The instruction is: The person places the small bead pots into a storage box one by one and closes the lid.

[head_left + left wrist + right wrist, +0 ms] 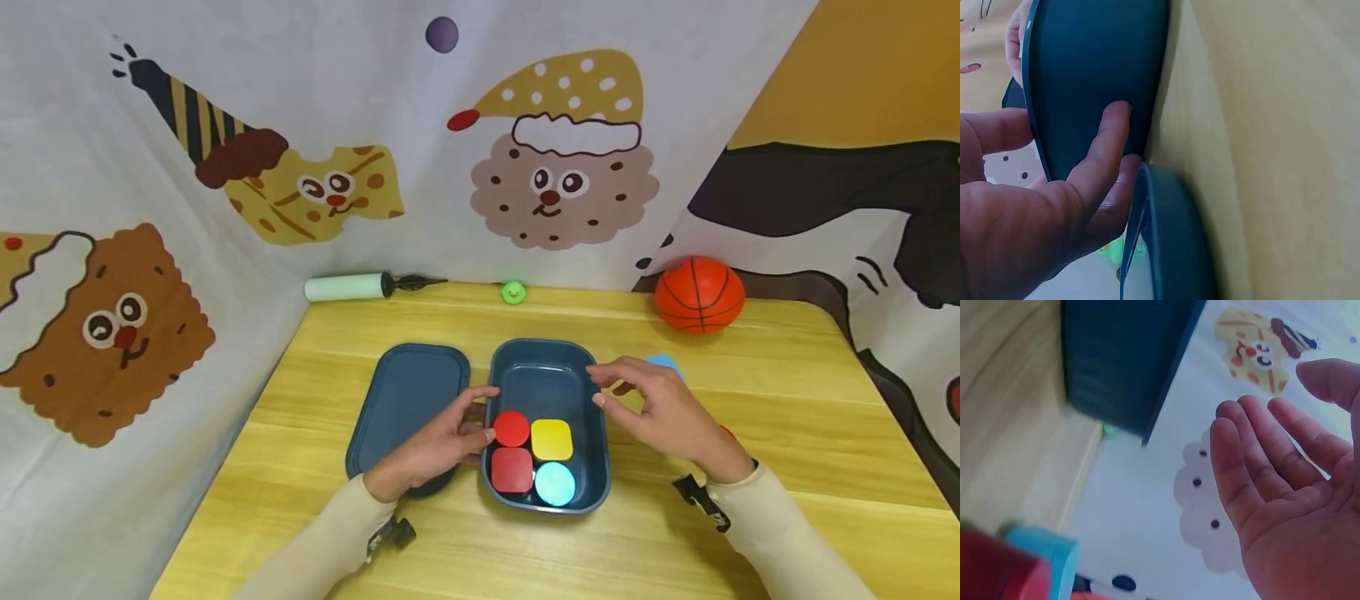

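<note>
A dark blue rectangular box (545, 354) stands uncovered on the table. Grouped in its near half are a red round block (512, 428), a yellow square block (551, 440), a red square block (512, 471) and a light blue round block (555, 484). Against the box's left side, my left hand (442, 437) rests with extended fingers touching the outer wall and rim. My right hand (660, 404) hovers by the right rim, holding nothing, its fingers loosely bent and spread from the thumb. Beyond it lies a blue piece (665, 363), partly hidden.
Left of the box lies a matching dark blue lid (408, 400), partly under my left arm. A red piece (727, 431) peeks out by my right wrist. Along the back are a pale green pump (348, 287), a small green duck toy (513, 292) and an orange ball (700, 295).
</note>
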The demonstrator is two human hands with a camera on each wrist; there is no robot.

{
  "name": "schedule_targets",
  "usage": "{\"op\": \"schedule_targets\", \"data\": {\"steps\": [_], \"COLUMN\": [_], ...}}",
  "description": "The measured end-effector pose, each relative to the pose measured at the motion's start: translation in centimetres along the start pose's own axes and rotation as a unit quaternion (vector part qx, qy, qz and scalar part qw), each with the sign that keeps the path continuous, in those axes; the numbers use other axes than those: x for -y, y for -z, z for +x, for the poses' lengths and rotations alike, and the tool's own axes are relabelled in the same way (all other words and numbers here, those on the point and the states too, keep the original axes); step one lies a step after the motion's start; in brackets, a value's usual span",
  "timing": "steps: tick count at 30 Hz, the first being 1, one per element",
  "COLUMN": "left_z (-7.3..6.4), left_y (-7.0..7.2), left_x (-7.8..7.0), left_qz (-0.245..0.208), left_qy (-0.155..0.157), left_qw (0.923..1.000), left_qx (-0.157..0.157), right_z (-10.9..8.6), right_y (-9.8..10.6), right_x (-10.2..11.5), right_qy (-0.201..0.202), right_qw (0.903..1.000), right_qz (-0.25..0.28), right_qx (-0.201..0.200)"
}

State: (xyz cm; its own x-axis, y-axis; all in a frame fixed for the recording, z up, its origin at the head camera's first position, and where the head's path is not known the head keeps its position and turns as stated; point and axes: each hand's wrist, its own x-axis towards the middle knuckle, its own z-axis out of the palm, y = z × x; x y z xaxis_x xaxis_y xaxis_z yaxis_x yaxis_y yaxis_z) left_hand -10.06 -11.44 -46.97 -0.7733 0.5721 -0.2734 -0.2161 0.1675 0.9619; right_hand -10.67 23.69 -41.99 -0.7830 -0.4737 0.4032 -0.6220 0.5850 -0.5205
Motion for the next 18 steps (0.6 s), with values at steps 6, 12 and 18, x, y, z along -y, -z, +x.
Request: {"op": "schedule_targets", "data": {"steps": [6,12,18], "left_z": [0.0,0.0,0.1], "left_y": [0.0,-0.1,-0.1], "left_x": [0.1,0.1,0.1], "left_qz": [0.0,-0.006,-0.007], "left_qy": [0.001,0.002,0.003], "left_qw": [1.0,0.9999,1.0], "left_qx": [-0.009,-0.008,-0.002], "right_z": [-0.9,-2.8,-5.8], "right_y": [1.7,3.0,4.3], "right_x": [-1.4,-3.2,-4.8], "right_qy": [-0.054,-0.077,-0.11], "right_qw": [0.998,0.9952,0.9901], "right_qz": [-0.024,-0.036,-0.048], "right_qx": [-0.024,-0.049,-0.072]}}
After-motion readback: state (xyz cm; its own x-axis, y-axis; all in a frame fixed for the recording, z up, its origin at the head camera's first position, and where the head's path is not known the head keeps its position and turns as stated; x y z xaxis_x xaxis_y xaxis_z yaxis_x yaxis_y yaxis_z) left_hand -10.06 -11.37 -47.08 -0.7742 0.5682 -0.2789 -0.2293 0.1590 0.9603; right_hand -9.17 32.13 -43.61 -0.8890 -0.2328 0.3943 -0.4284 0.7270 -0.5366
